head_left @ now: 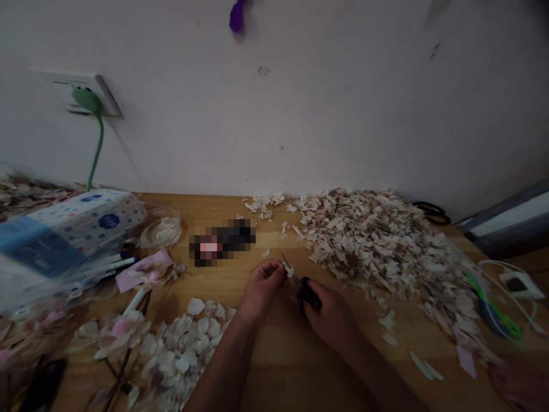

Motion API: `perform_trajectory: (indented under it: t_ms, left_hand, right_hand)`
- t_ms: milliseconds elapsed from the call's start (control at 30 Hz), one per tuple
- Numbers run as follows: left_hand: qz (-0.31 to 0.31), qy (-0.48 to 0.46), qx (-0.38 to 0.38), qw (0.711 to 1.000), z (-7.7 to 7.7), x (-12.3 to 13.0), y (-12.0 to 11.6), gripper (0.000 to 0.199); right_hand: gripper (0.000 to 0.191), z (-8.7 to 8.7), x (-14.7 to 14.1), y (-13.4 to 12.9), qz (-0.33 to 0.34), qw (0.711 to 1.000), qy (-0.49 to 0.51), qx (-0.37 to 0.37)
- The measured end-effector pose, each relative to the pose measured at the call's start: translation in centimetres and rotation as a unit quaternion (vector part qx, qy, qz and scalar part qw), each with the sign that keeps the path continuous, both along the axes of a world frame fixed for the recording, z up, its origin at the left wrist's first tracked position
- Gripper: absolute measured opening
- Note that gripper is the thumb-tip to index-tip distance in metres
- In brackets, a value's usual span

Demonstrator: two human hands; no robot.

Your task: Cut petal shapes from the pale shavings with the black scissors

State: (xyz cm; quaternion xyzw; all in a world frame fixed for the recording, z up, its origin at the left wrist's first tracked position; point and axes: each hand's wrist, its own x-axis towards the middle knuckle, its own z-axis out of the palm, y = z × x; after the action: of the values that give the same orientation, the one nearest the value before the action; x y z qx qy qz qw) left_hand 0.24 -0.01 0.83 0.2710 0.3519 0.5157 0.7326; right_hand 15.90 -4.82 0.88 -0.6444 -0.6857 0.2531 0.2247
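Near the middle of the wooden table, my left hand [262, 289] pinches a small pale petal-like piece [290, 270] between thumb and fingers. My right hand [337, 317] grips a pair of scissors [309, 296] by its black handles. The scissor blades point up and left, right at the pale piece; whether they touch it I cannot tell. Left of my left forearm lies a heap of rounded whitish petal-like pieces [191, 346]. Beyond my right hand spreads a big pile of thin, pale, irregular scraps [364, 240].
A blue-and-white dotted pack [109, 220] stands at left, with pink-white flowers on stems [122, 332] in front. A blurred-out dark object [234, 237] lies mid-table. Black loop handles [433, 213] rest by the wall; a white device with cable [521, 284] is at right. A green plug [87, 99] sits in the wall socket.
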Motion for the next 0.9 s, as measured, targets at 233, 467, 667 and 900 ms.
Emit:
perform_trajectory:
  t_ms: [233, 467, 667, 900]
  left_hand:
    - [-0.019, 0.08, 0.062, 0.995, -0.59, -0.54, 0.34, 0.029]
    - [-0.013, 0.087, 0.061, 0.994, -0.36, -0.62, 0.27, 0.025]
    - [-0.012, 0.05, 0.036, 0.998, -0.41, -0.5, 0.18, 0.025]
    - [-0.002, 0.081, 0.033, 0.996, -0.45, -0.77, 0.27, 0.022]
  right_hand:
    - [0.025, -0.18, 0.25, 0.02, 0.0, 1.0, 0.013, -0.015]
    - [0.021, 0.38, 0.28, 0.11, 0.016, 0.999, 0.028, -0.027]
    - [0.023, 0.17, 0.26, 0.13, 0.009, 0.999, 0.029, -0.026]
    - [0.022, 0.32, 0.12, 0.03, 0.006, 1.0, 0.026, -0.012]
